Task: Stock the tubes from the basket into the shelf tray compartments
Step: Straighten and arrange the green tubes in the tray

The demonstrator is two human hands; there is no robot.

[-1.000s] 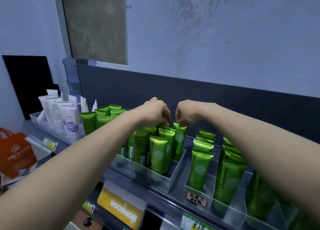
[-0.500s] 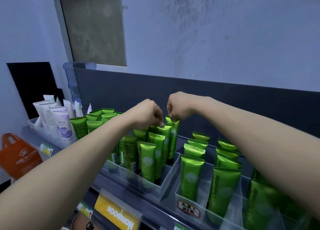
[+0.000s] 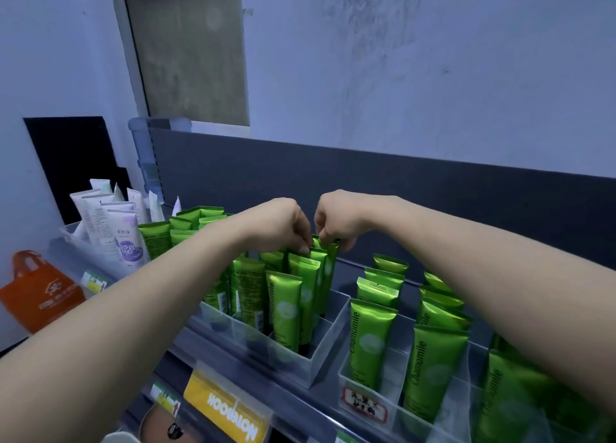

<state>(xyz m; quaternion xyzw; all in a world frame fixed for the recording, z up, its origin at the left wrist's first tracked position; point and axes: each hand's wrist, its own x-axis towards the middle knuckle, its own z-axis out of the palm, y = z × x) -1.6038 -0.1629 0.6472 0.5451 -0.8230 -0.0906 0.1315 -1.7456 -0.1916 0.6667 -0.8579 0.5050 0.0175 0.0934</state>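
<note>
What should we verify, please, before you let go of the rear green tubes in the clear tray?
1. Left hand pinches the rear tubes at their tops: ok.
2. Right hand grip on the same tops: ok.
3. Rear tubes seated on the clear tray floor: cannot tell, the front tube hides it.
4. Front tube upright: ok.
5. Basket within reach: cannot tell, out of view.
</note>
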